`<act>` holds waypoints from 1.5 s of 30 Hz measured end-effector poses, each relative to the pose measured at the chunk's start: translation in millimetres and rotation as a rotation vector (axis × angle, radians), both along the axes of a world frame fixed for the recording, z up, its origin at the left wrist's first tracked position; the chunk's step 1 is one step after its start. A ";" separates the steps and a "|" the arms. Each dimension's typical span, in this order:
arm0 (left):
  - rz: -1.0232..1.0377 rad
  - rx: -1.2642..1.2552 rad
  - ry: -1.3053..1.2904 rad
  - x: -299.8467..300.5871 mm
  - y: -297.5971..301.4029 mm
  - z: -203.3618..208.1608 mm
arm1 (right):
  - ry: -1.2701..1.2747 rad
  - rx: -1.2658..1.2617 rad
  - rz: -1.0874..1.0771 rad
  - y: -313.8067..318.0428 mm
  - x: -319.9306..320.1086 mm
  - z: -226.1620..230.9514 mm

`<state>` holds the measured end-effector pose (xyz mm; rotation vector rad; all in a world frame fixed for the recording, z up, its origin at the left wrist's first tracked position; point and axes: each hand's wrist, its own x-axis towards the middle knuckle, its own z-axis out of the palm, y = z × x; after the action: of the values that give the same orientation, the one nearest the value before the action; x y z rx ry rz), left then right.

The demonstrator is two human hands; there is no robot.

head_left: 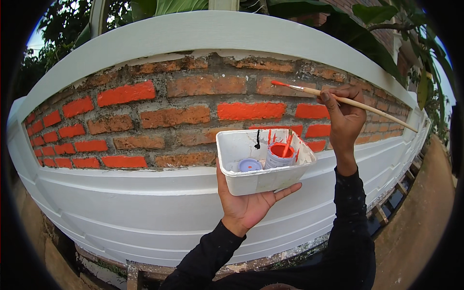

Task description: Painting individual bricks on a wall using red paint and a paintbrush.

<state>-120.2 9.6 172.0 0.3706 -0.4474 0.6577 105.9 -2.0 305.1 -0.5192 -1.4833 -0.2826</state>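
Observation:
My left hand supports a white plastic tub from beneath, its thumb up along the side. Inside the tub stand a small jar of red-orange paint, with a paint-covered stick or brush leaning in it, and a pale round lid with a red dot. Between the fingers and thumb of my right hand is a thin wooden paintbrush, its red-wet bristles pointing left. They are at an unpainted brick in an upper row; whether they touch cannot be made out.
Several bricks, such as one painted brick, are bright orange-red; others are bare, with grey mortar between. White-painted coping runs above the brick panel and a white ledged base below. Large leaves overhang the top right. A dirt path lies at right.

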 end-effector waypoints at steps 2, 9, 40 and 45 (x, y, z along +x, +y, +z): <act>-0.005 -0.002 -0.015 -2.9 -1.6 -3.3 | 0.045 0.044 -0.018 1.6 -1.7 -3.2; -0.036 -0.062 0.008 -12.0 -6.1 -15.0 | 0.028 0.153 -0.217 -6.1 -14.3 -20.1; -0.048 -0.069 0.062 -18.4 -10.6 -26.2 | 0.029 0.269 -0.166 7.9 -33.5 -9.4; -0.031 -0.074 0.068 -20.7 -10.9 -29.4 | -0.033 0.201 -0.253 5.6 -34.1 -5.0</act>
<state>-140.9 -1.3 142.6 0.3150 -0.3621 0.6282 71.8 3.6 300.1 -0.5413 -1.4025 -0.6348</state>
